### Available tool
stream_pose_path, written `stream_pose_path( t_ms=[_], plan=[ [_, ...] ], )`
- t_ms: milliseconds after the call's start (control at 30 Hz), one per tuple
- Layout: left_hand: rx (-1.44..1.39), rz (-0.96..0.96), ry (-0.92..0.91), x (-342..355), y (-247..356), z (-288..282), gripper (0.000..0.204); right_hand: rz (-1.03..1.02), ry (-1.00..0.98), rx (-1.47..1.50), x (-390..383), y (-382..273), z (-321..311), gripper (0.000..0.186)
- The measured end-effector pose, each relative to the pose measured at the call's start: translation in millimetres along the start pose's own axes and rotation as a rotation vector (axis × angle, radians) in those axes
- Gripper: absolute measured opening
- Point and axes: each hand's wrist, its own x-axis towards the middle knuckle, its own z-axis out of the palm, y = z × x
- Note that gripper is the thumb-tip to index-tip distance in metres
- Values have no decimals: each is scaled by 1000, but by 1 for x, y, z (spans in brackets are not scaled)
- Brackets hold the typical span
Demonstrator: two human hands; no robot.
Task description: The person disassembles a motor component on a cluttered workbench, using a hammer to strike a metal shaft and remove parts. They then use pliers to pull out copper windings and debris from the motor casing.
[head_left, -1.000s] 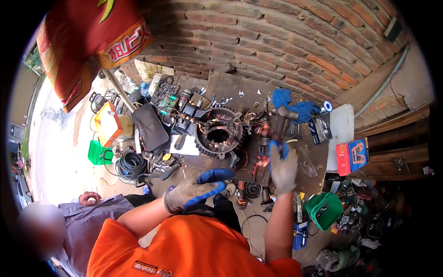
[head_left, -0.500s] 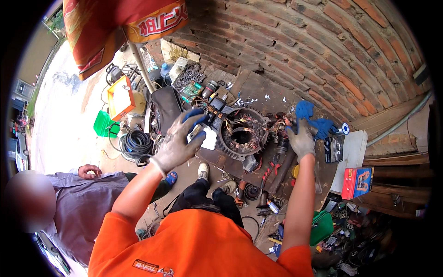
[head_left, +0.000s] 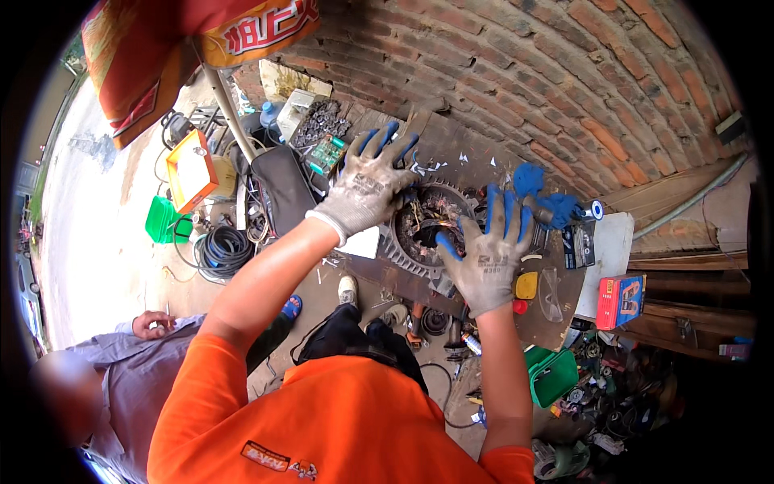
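Observation:
A finned round motor housing [head_left: 407, 256] with loose copper wire and debris inside lies on the workbench [head_left: 516, 133]. My left hand [head_left: 367, 181], in a grey glove with blue fingertips, hovers over its left side, fingers spread and holding nothing. Over the housing's right side is my right hand [head_left: 492, 262] in a matching glove, its fingers stretched out and apart. Whether either hand touches the housing is hard to tell. Part of the housing and the tools to its right are covered by my hands.
A blue crumpled glove or cloth [head_left: 556, 208] lies right of the housing, beside a solder reel [head_left: 594, 210]. A red box [head_left: 619, 302] stands farther right. Left are a black bag [head_left: 282, 187], a green circuit board [head_left: 326, 155] and coiled cable [head_left: 226, 252]. Another person [head_left: 141, 379] is at lower left.
My left hand has moved right and away from me, up to the housing. My right hand has shifted left and nearer to me, its fingers spreading wider. The whole view has tilted slightly.

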Motion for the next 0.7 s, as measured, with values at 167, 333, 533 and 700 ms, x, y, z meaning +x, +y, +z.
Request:
stream_pose_path(
  t_ms=[167,333,533,700],
  plan=[
    [-316,-205,-99,-10,2,13,37,-97,-115,-20,32,2,12,30],
    [-429,-205,-148,-14,-5,17,42,-72,-237,126,62,1,25,26],
    [-510,-207,-181,-18,-12,10,53,33,-303,164,60,-2,16,33],
    [-203,-252,-342,-3,20,-10,82,140,-394,185,52,-27,-19,28]
  ],
)
